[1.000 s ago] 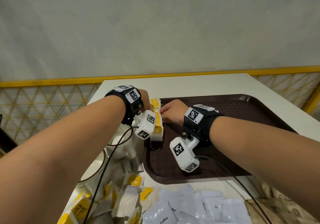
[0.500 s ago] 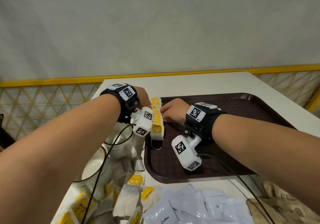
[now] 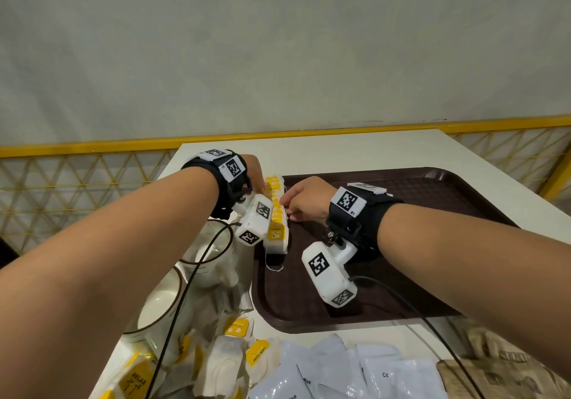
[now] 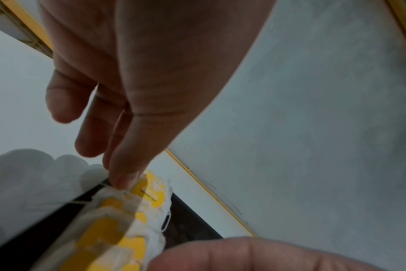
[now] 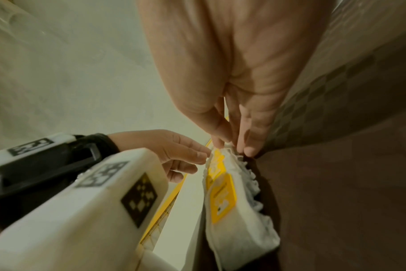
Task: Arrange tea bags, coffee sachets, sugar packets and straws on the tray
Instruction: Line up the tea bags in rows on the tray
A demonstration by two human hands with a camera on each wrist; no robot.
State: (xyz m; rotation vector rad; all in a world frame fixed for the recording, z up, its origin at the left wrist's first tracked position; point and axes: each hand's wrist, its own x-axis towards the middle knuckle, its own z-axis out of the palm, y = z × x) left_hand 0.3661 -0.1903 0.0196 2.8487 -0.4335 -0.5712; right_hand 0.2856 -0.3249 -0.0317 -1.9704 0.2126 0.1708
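A row of white tea bags with yellow tags stands on edge along the left rim of the dark brown tray. My left hand is at the far end of the row, on its left. In the left wrist view one fingertip touches the top of a tea bag, and the other fingers hang free. My right hand is on the row's right side. In the right wrist view its thumb and fingers pinch the tops of the tea bags.
Two white cups with brown rims stand left of the tray. Loose tea bags, white coffee sachets and brown packets lie near the front edge. A yellow railing runs behind the white table.
Both hands stay at the row of tea bags. The left hand has edged slightly toward the row's far end.
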